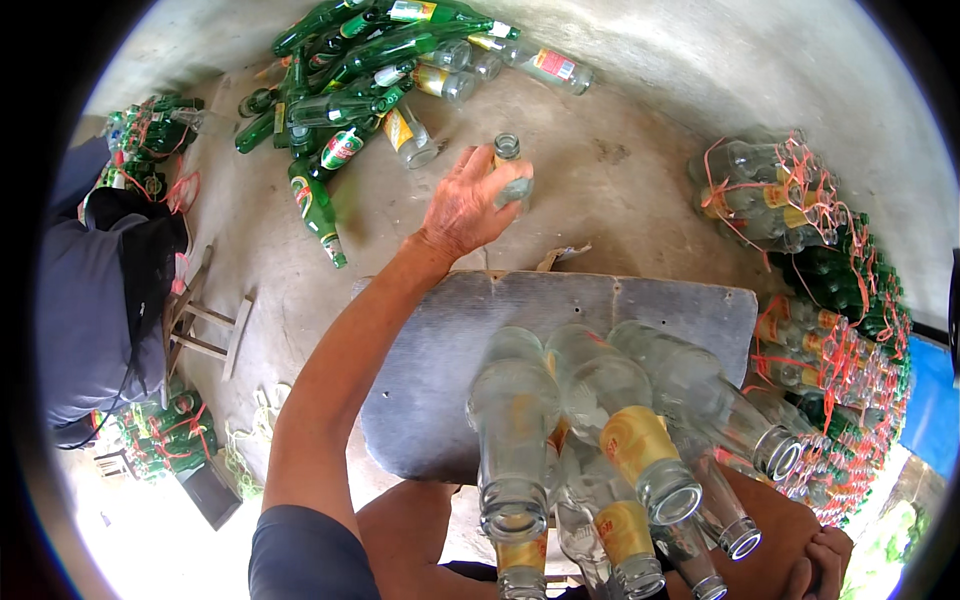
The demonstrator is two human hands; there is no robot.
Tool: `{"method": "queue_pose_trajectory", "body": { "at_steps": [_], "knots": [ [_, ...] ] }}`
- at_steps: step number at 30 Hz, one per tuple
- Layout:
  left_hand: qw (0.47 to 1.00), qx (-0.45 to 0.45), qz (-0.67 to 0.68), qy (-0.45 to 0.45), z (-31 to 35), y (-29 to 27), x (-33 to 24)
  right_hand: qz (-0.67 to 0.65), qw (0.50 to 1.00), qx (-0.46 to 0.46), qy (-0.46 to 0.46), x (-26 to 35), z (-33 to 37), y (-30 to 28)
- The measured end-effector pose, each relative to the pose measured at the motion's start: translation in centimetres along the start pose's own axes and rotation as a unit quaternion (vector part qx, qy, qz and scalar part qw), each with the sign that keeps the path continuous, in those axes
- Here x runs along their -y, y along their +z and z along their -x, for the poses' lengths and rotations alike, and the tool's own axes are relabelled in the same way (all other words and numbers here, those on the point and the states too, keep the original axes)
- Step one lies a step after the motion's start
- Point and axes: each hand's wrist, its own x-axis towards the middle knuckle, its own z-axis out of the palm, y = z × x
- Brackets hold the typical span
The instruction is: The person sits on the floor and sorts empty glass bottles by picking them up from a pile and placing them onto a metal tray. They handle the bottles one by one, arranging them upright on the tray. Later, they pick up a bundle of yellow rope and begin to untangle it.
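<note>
My left hand (466, 205) reaches past the far edge of a grey board (430, 370) and is closed round a clear glass bottle (507, 150), whose mouth points up. Several clear bottles (575, 375) lie in a stack over the board and my lap, their mouths toward me; some carry yellow labels. Low at the right, beside the stack and my leg, my right hand (825, 562) shows only partly. Its fingers are curled, and whatever they may hold is hidden.
Loose green bottles (345, 105) and some clear ones are heaped on the floor ahead. Bottle bundles tied with red string (775, 195) line the right wall. At the left sits another person in dark clothes (105, 290), near a small wooden stool (205, 330) and more tied green bottles (160, 430).
</note>
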Motion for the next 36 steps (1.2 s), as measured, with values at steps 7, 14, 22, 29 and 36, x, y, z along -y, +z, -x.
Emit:
{"method": "queue_pose_trajectory", "body": {
  "at_steps": [7, 14, 22, 29, 36],
  "knots": [
    [0.996, 0.046, 0.018, 0.073, 1.1, -1.6, 0.9, 0.010, 1.000, 0.017, 0.006, 0.2, -0.3, 0.0],
    [0.994, 0.052, 0.035, 0.090, 1.3, -3.2, -0.2, 0.025, 0.999, 0.034, 0.016, 0.6, -0.6, 0.0],
    [0.993, 0.074, 0.040, 0.088, 1.7, -4.4, 0.3, 0.058, 0.996, 0.056, 0.035, 1.3, -0.8, -0.3],
    [0.993, 0.089, 0.072, 0.036, 3.0, -5.6, 1.4, 0.058, 0.997, 0.046, 0.002, 0.9, -0.6, -0.9],
    [0.989, 0.069, 0.091, -0.093, 4.5, -6.4, 5.8, 0.064, 0.989, 0.102, 0.090, 0.1, -1.2, -0.9]
  ]
}}
